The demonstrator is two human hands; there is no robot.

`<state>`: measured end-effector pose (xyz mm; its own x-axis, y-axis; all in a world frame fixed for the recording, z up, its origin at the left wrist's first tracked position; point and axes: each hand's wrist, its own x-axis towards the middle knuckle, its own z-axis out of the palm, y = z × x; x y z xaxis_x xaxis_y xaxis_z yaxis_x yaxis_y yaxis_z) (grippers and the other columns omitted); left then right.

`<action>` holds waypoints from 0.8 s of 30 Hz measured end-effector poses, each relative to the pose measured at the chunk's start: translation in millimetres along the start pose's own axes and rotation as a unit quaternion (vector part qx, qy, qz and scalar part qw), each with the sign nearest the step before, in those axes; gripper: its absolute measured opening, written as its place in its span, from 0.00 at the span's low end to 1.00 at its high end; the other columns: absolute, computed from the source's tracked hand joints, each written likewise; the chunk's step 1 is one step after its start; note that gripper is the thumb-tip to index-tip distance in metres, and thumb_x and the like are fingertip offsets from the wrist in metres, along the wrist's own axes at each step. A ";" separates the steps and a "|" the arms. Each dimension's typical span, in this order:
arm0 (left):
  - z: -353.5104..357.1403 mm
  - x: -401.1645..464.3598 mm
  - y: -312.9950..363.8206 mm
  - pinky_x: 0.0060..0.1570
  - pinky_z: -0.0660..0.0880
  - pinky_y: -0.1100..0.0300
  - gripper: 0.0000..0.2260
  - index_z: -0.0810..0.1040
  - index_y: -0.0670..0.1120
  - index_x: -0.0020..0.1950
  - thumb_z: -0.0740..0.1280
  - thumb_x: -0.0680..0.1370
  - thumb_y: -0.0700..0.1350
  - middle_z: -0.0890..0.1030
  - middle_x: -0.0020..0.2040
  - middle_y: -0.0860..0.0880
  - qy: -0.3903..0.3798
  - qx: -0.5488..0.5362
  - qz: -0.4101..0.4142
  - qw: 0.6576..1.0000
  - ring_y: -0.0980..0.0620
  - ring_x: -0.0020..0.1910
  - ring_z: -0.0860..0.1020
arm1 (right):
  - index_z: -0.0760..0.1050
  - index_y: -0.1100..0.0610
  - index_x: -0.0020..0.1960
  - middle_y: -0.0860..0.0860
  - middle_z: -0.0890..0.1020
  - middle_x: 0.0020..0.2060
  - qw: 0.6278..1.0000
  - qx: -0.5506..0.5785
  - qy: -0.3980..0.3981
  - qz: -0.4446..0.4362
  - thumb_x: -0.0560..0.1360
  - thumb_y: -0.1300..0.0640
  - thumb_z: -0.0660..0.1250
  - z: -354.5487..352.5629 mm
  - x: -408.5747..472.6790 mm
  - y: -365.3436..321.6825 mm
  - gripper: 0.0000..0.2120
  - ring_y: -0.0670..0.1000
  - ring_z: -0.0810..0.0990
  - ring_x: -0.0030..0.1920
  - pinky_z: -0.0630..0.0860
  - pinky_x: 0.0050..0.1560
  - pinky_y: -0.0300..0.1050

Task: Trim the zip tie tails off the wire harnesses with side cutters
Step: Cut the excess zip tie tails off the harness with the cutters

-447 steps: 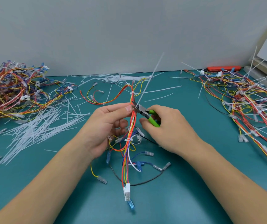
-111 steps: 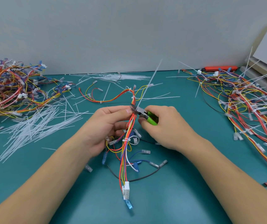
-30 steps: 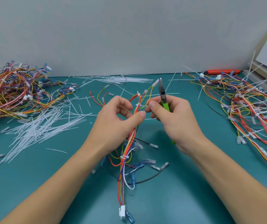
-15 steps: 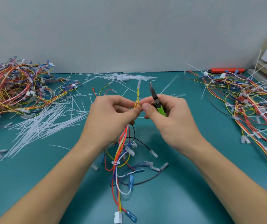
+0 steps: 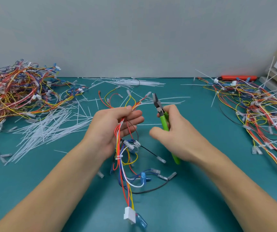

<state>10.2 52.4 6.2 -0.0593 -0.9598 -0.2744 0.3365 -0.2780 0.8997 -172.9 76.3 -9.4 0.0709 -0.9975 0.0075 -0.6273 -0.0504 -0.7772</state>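
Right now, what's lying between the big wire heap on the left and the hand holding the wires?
In the head view, a loose spread of cut white zip tie tails lies on the teal table between the left heap and the left hand.

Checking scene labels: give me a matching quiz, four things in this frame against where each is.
1. side cutters
2. wire harness
3. loose pile of cut zip tie tails
4. orange tool

A. at the back wall, far right
B. held in the left hand
C. on the mat, left of the hands
D. held in the right hand

Pairs: 1-D, 2-B, 3-C, 4-A
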 end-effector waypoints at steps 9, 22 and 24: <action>-11.6 8.8 7.3 0.41 0.82 0.63 0.12 0.79 0.41 0.63 0.62 0.82 0.39 0.86 0.57 0.45 -0.059 -0.103 -0.099 0.988 0.48 0.55 0.86 | 0.71 0.40 0.66 0.40 0.75 0.56 0.994 -0.053 -0.012 -0.099 0.66 0.44 0.65 -3.9 2.9 8.8 0.28 0.38 0.70 0.57 0.67 0.57 0.39; -14.1 11.0 7.3 0.45 0.84 0.59 0.12 0.83 0.40 0.58 0.69 0.76 0.40 0.87 0.54 0.45 -0.078 -0.127 -0.107 0.983 0.48 0.52 0.86 | 0.74 0.42 0.69 0.41 0.77 0.53 0.982 -0.102 0.074 -0.143 0.70 0.42 0.66 -6.2 9.6 17.8 0.27 0.45 0.73 0.60 0.72 0.66 0.55; -13.9 11.4 6.1 0.41 0.84 0.58 0.10 0.86 0.40 0.52 0.72 0.72 0.40 0.87 0.50 0.46 -0.079 -0.127 -0.109 0.983 0.50 0.47 0.87 | 0.75 0.42 0.68 0.41 0.77 0.52 0.979 -0.100 0.088 -0.151 0.71 0.41 0.66 -5.9 10.2 18.1 0.26 0.46 0.73 0.60 0.72 0.65 0.56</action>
<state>24.7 40.3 3.9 -0.2953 -0.8778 -0.3771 0.5211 -0.4788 0.7065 -188.1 64.9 -19.7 0.1530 -0.9274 0.3413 -0.7389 -0.3366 -0.5837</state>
